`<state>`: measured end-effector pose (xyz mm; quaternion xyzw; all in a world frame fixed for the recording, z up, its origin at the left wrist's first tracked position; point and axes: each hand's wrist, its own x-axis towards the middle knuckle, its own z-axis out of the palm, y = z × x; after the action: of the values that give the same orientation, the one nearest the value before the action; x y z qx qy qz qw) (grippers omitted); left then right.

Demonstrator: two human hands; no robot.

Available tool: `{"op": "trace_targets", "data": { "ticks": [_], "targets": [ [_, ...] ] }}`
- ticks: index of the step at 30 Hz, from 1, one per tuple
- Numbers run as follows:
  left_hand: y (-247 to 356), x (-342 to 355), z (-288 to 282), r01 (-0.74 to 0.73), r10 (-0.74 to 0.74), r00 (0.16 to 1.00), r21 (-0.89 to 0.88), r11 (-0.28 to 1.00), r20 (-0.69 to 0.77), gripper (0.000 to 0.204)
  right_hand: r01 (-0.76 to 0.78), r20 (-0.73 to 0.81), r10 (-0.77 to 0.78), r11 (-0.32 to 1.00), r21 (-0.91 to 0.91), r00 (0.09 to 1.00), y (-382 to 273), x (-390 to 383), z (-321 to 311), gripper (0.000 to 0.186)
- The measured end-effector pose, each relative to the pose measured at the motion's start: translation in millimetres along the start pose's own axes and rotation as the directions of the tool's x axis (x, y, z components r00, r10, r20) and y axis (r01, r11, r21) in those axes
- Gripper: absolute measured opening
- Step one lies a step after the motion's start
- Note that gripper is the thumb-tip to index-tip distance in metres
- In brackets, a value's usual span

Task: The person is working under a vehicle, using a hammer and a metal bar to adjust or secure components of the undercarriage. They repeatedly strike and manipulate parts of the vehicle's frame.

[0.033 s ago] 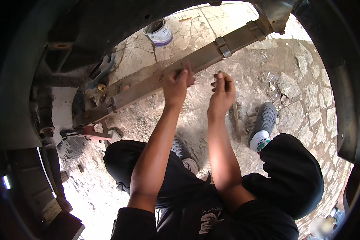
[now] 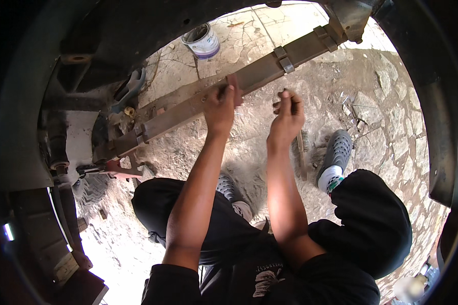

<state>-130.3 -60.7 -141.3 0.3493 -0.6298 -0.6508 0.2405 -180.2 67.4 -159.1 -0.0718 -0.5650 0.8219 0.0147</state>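
The left hand (image 2: 219, 113) is a little above the middle of the frame, and its fingers are closed on a reddish-brown strip (image 2: 233, 84). The strip appears over the long metal bar (image 2: 262, 71); I cannot tell if the two touch. The right hand (image 2: 286, 124) is to the right of it, apart from the bar, with its fingers curled; whether they hold something small, I cannot tell.

The strip looks thin and light. I judge that it bends easily and could tear if one edge is pulled hard, so it seems best to pinch it between thumb and fingers with broad contact. The bar, which runs from the left side toward the upper right of the frame, is probably heavy and very stiff, and its brownish surface may feel rough and dusty. The metal clamp (image 2: 284, 60) around it could have hard edges for the skin.
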Motion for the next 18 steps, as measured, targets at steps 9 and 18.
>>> {"op": "trace_targets", "data": {
  "ticks": [9, 18],
  "targets": [
    [-14.9, 30.4, -31.3, -0.250, 0.405, 0.880, 0.481, 0.840, -0.250, 0.019, 0.827, 0.608, -0.590, 0.204, -0.524, 0.531, -74.8, 111.6, 64.5, 0.016],
    [-2.7, 8.6, -36.5, -0.279, 0.519, 0.853, 0.794, 0.540, -0.053, 0.012, 0.967, 0.953, -0.300, -0.252, -0.044, -0.034, -39.2, 177.0, 63.5, 0.020]
  ]
}}
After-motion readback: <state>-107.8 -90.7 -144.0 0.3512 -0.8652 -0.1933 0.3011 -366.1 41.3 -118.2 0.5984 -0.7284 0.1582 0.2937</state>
